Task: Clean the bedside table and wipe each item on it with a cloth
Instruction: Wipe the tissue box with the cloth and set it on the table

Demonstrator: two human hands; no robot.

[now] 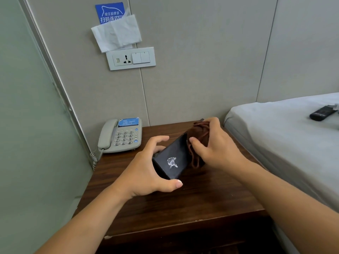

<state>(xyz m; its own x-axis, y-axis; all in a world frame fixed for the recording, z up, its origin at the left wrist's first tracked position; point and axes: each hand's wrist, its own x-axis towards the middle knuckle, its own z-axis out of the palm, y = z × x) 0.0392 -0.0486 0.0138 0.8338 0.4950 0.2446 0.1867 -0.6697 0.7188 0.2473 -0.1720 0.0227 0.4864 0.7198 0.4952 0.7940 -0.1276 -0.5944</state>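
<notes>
Left hand (146,169) is gripping the near end of a black box (171,158), fingers curled round it, holding it tilted just above the bedside table (201,198). Right hand (214,145) is clutching a bunched brown cloth (199,136) against the box's far end. Box's long axis is running near-left to far-right, so wiping likely travels toward the left hand. Telephone (121,135) is sitting at back left, seemingly unwiped.
</notes>
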